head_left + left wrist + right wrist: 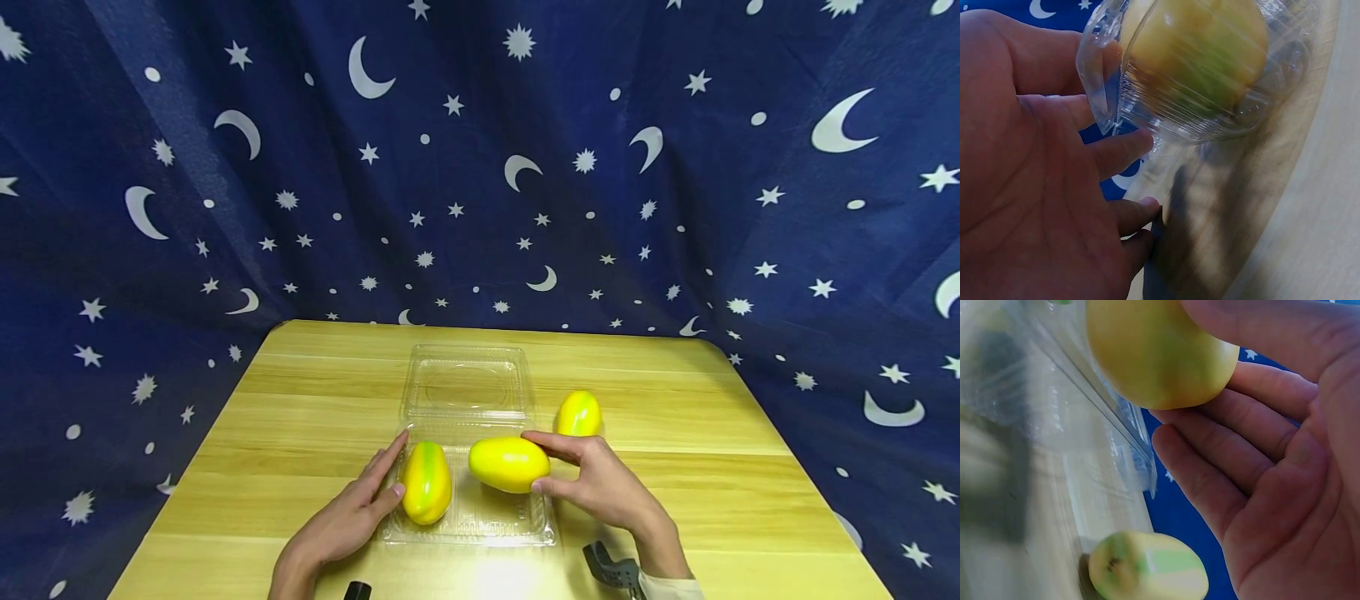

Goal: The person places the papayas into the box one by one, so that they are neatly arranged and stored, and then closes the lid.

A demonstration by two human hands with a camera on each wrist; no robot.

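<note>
In the head view a clear plastic clamshell box [480,529] lies with its lid folded back. One oval yellow fruit [427,483] with a green stripe sits in the box's left side. My left hand [348,517] is at the left rim, fingers fairly straight, the thumb close beside that fruit; the left wrist view shows the box wall [1191,125] at its fingertips. My right hand [600,479] grips a second yellow fruit [508,464], turned sideways over the box's right half, between thumb and fingers. The right wrist view shows this fruit [1160,356] against the fingers.
A third yellow fruit [579,412] lies on the wooden table [675,467] right of the box, behind my right hand. The box lid [468,383] extends toward the back. A dark strap [611,571] is by my right wrist. A blue star-patterned curtain [465,167] hangs behind.
</note>
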